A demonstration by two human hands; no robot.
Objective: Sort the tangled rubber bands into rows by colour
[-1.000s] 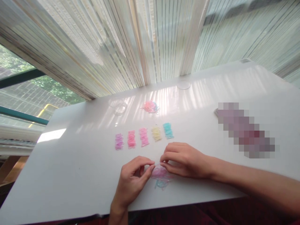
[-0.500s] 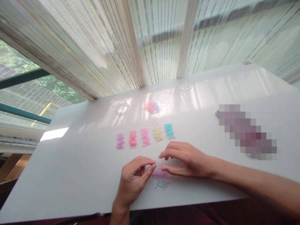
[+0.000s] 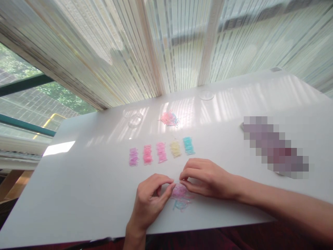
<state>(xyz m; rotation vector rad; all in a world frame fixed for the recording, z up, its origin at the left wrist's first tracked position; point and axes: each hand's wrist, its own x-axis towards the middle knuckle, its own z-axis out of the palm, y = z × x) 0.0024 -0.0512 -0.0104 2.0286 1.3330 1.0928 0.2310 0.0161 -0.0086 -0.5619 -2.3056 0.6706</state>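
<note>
1. We pinch with our left hand (image 3: 150, 196), fingertips together — anything between them is too fine to tell.
2. Our right hand (image 3: 205, 177) pinches just beside it, contents equally unclear.
3. Our loose strings (image 3: 181, 200) lie by our fingertips, toward the table's (image 3: 78, 194) near edge.

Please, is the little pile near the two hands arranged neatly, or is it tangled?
Tangled: in the pile, purple and blue strands cross in loose loops, while the yellow bundle forms a compact block.
</note>
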